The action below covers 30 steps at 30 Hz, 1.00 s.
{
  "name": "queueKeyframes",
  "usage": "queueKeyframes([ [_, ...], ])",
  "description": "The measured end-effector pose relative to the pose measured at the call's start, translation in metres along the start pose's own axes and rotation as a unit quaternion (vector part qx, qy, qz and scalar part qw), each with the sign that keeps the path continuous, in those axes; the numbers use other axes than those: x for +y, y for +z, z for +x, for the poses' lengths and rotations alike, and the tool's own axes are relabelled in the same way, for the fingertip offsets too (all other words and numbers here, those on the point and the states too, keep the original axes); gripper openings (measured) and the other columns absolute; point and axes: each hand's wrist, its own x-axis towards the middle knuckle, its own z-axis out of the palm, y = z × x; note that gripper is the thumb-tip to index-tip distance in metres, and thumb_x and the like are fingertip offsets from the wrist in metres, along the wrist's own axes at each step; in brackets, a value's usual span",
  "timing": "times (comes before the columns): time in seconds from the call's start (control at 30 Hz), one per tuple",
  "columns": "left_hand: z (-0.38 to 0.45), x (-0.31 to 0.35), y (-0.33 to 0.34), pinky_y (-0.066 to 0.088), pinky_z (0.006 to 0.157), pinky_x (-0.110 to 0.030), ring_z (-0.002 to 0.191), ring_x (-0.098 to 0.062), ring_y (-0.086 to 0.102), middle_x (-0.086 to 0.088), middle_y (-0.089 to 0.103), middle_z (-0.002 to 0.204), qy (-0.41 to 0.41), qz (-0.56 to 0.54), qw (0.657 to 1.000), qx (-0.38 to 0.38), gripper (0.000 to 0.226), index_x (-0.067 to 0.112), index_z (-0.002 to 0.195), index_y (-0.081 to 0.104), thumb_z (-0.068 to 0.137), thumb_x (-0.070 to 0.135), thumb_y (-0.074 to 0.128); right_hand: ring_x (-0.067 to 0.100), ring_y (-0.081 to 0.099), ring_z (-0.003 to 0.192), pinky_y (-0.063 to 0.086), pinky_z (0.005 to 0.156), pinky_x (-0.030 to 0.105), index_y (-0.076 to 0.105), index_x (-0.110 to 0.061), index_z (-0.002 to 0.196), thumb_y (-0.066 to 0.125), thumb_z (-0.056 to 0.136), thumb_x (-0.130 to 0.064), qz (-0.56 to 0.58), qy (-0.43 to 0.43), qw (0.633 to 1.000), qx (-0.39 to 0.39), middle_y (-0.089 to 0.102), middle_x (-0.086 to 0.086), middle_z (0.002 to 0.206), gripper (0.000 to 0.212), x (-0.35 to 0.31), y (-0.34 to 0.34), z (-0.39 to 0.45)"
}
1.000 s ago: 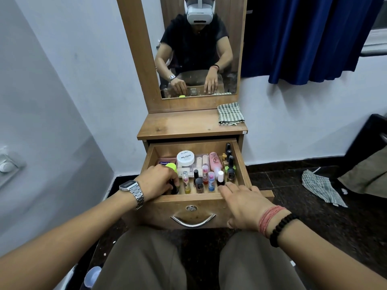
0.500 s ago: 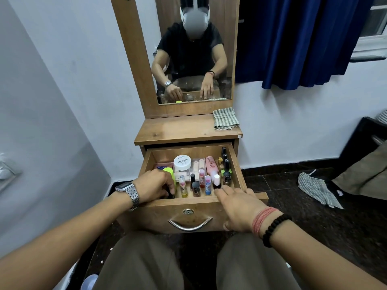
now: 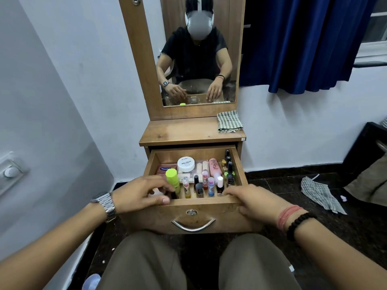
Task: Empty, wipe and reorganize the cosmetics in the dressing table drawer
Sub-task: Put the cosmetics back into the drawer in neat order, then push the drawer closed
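Note:
The wooden drawer (image 3: 238,164) of the dressing table is pulled out above my knees. It holds a white nail polish jar (image 3: 186,164), a pink tube (image 3: 215,167), a Vaseline tub (image 3: 164,168) and several small bottles standing in a front row (image 3: 211,186). My left hand (image 3: 138,193) reaches into the front left corner, its curled fingers and thumb closing on the lower part of a lime-green bottle (image 3: 173,176). My right hand (image 3: 251,200) holds the drawer's front rim at the right, fingers over the top edge.
A folded checked cloth (image 3: 229,122) lies on the table top (image 3: 178,132) under the mirror (image 3: 199,59). Another checked cloth (image 3: 320,194) lies on the dark floor at right. A blue curtain (image 3: 303,42) hangs behind, and a white wall closes the left side.
My left hand has drawn back a little, so more of the lime-green bottle shows. The camera tilted up slightly. My right hand stays on the rim.

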Motion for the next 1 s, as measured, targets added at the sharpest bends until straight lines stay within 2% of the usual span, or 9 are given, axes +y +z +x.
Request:
queueKeyframes([
  [0.17, -0.036, -0.008, 0.004, 0.049, 0.085, -0.027, 0.103, -0.001, 0.056, 0.014, 0.059, 0.111, 0.052, 0.046, 0.996, 0.050, 0.035, 0.024, 0.113, 0.064, 0.088, 0.047, 0.054, 0.009, 0.055, 0.110, 0.048, 0.089, 0.031, 0.052, -0.045, 0.121, 0.074, 0.075, -0.037, 0.015, 0.030, 0.999, 0.041, 0.061, -0.017, 0.118, 0.052, 0.013, -0.007, 0.000],
  [0.3, -0.040, -0.012, 0.006, 0.050, 0.079, -0.029, 0.095, -0.006, 0.059, 0.010, 0.062, 0.104, 0.045, 0.064, 0.993, 0.092, 0.038, 0.021, 0.109, 0.067, 0.086, 0.049, 0.053, 0.008, 0.055, 0.106, 0.044, 0.078, 0.025, 0.054, -0.044, 0.118, 0.075, 0.074, -0.038, -0.018, 0.026, 0.997, 0.066, 0.060, -0.018, 0.116, 0.049, 0.010, -0.005, 0.002],
  [0.47, -0.036, -0.013, 0.007, 0.049, 0.077, -0.026, 0.092, -0.009, 0.059, 0.010, 0.063, 0.101, 0.032, 0.090, 0.990, 0.107, 0.036, 0.023, 0.107, 0.068, 0.085, 0.048, 0.054, 0.008, 0.057, 0.106, 0.040, 0.073, 0.025, 0.056, -0.044, 0.114, 0.074, 0.076, -0.037, -0.018, 0.042, 0.994, 0.094, 0.060, -0.019, 0.114, 0.043, 0.012, -0.003, 0.005],
  [0.57, -0.031, -0.017, 0.008, 0.050, 0.074, -0.029, 0.090, -0.011, 0.059, 0.011, 0.062, 0.101, 0.011, 0.101, 0.987, 0.127, 0.036, 0.024, 0.104, 0.068, 0.084, 0.049, 0.053, 0.008, 0.056, 0.106, 0.039, 0.073, 0.024, 0.057, -0.044, 0.112, 0.074, 0.077, -0.035, -0.024, 0.042, 0.992, 0.119, 0.060, -0.020, 0.112, 0.040, 0.012, -0.003, 0.010],
  [0.7, -0.020, -0.024, 0.011, 0.044, 0.073, -0.020, 0.090, -0.016, 0.058, 0.008, 0.061, 0.106, 0.009, 0.149, 0.973, 0.179, 0.035, 0.024, 0.106, 0.065, 0.081, 0.047, 0.061, 0.008, 0.055, 0.106, 0.036, 0.074, 0.021, 0.057, -0.041, 0.115, 0.075, 0.077, -0.033, -0.033, 0.037, 0.988, 0.146, 0.060, -0.020, 0.115, 0.042, 0.014, -0.005, 0.021],
  [0.77, -0.012, -0.029, 0.010, 0.047, 0.080, -0.029, 0.097, -0.020, 0.055, 0.005, 0.057, 0.116, -0.015, 0.166, 0.967, 0.193, 0.046, 0.024, 0.116, 0.060, 0.076, 0.045, 0.070, 0.009, 0.055, 0.107, 0.039, 0.078, 0.023, 0.056, -0.039, 0.116, 0.076, 0.076, -0.036, -0.047, 0.035, 0.986, 0.154, 0.060, -0.018, 0.118, 0.045, 0.017, -0.008, 0.027],
  [0.87, -0.001, -0.035, 0.008, 0.047, 0.087, -0.042, 0.113, -0.023, 0.050, 0.002, 0.051, 0.129, -0.067, 0.179, 0.960, 0.203, 0.068, 0.025, 0.130, 0.051, 0.071, 0.051, 0.072, 0.014, 0.052, 0.115, 0.043, 0.092, 0.031, 0.048, -0.035, 0.129, 0.077, 0.075, -0.038, -0.054, 0.040, 0.983, 0.169, 0.055, -0.012, 0.131, 0.061, 0.020, -0.013, 0.039],
  [0.93, 0.008, -0.040, 0.006, 0.045, 0.091, -0.042, 0.123, -0.022, 0.043, 0.004, 0.044, 0.138, -0.101, 0.188, 0.957, 0.198, 0.077, 0.029, 0.136, 0.042, 0.069, 0.053, 0.072, 0.018, 0.047, 0.125, 0.041, 0.099, 0.037, 0.033, -0.032, 0.143, 0.078, 0.074, -0.038, -0.056, 0.049, 0.981, 0.177, 0.045, -0.009, 0.144, 0.083, 0.021, -0.016, 0.047],
  [1.0, 0.018, -0.046, 0.002, 0.041, 0.096, -0.043, 0.132, -0.020, 0.035, 0.008, 0.035, 0.146, -0.134, 0.186, 0.955, 0.187, 0.086, 0.032, 0.142, 0.033, 0.069, 0.054, 0.072, 0.020, 0.040, 0.132, 0.038, 0.102, 0.040, 0.021, -0.031, 0.149, 0.079, 0.073, -0.037, -0.059, 0.059, 0.979, 0.183, 0.034, -0.007, 0.152, 0.096, 0.024, -0.019, 0.056],
])
